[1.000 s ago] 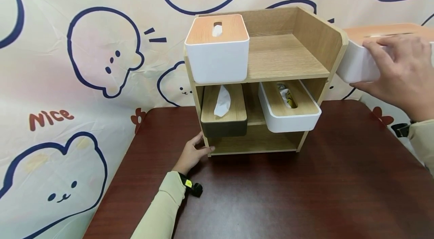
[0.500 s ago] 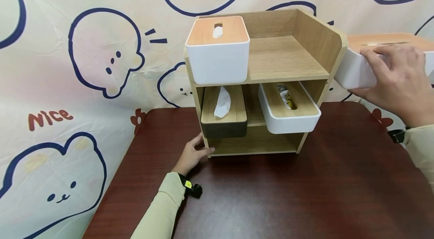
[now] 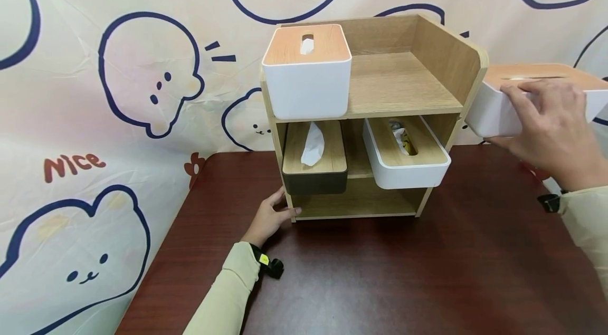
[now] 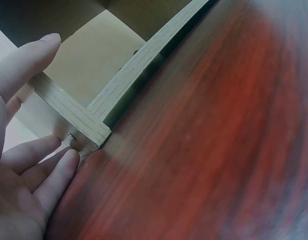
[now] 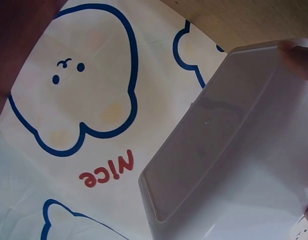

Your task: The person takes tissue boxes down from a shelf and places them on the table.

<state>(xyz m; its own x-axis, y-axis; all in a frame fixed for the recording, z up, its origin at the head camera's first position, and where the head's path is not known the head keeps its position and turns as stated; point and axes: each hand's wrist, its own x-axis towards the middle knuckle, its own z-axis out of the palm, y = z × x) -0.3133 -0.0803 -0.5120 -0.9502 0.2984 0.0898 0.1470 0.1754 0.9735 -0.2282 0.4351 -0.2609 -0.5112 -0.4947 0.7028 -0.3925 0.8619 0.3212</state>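
Note:
To the right of the wooden desk shelf point(image 3: 380, 216), my right hand point(image 3: 556, 129) grips a white tissue box point(image 3: 496, 111) with a wood-coloured lid. The box is held in the air; its pale underside shows in the right wrist view, with only bits of fingers. My left hand point(image 3: 271, 219) holds the lower left corner of the shelf, thumb and fingers on either side of its side panel point(image 4: 68, 107). A square white tissue box point(image 3: 306, 89) stands on the top level, left. Below sit a dark tissue box point(image 3: 315, 183) and a low white box point(image 3: 410, 175) with wooden lids.
The shelf stands toward the back of a dark red-brown table point(image 3: 380, 282). Behind hangs a cloth point(image 3: 166, 176) with cartoon bears. A raised side wall point(image 3: 448, 60) of the shelf lies between its top level and the held box.
My right hand has lowered the white tissue box beside the shelf. My left hand and the other boxes stay where they were.

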